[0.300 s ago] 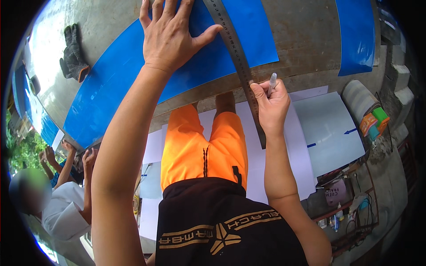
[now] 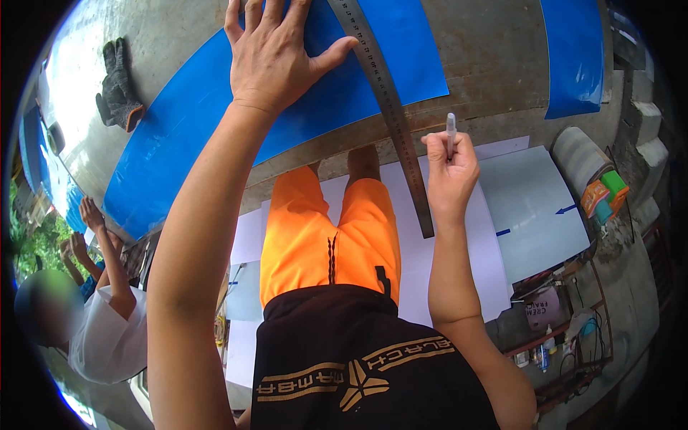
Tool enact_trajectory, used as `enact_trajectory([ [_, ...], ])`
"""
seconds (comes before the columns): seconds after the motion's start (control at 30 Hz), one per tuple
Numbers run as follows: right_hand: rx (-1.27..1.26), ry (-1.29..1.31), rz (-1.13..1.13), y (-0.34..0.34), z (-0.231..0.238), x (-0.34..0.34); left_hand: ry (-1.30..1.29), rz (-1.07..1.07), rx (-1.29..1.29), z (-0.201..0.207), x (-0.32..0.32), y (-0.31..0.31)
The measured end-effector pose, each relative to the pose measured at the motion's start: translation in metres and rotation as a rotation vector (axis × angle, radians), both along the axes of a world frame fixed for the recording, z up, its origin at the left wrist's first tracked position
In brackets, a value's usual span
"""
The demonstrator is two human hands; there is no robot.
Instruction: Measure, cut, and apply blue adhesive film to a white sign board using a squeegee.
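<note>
Ruler laid across blue sheet on grey counter; near end jutting past counter edge, above white sheets below. Left hand: palm down over blue sheet, grip spread flat, some fingertips cut off at top of view, thumb tip at left edge of ruler. Right hand: just right of ruler, grip closed around pen, pale end pointing away from body. Second blue sheet farther right. Dark glove far left, on counter.
</note>
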State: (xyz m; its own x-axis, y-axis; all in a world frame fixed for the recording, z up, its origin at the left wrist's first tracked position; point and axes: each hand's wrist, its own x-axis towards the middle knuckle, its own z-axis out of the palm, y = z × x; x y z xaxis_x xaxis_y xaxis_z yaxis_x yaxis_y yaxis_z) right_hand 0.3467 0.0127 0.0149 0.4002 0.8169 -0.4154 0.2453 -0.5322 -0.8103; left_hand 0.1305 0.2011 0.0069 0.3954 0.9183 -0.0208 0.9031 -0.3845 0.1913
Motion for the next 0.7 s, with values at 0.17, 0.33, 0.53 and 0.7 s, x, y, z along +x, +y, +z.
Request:
enact_trajectory([
  [0.17,0.409,-0.013,-0.05,0.016,0.016,0.009,-0.003,0.004,-0.008,0.0,0.0,0.0],
  [0.33,0.427,0.068,0.068,0.024,0.021,0.007,0.018,0.015,-0.023,-0.002,0.0,-0.001],
  [0.53,0.401,0.668,-0.234,0.046,0.011,-0.013,0.018,0.019,0.021,-0.005,0.002,-0.002],
  [0.7,0.354,1.208,-0.621,0.057,0.02,-0.001,0.005,0.014,0.01,-0.004,0.0,-0.001],
])
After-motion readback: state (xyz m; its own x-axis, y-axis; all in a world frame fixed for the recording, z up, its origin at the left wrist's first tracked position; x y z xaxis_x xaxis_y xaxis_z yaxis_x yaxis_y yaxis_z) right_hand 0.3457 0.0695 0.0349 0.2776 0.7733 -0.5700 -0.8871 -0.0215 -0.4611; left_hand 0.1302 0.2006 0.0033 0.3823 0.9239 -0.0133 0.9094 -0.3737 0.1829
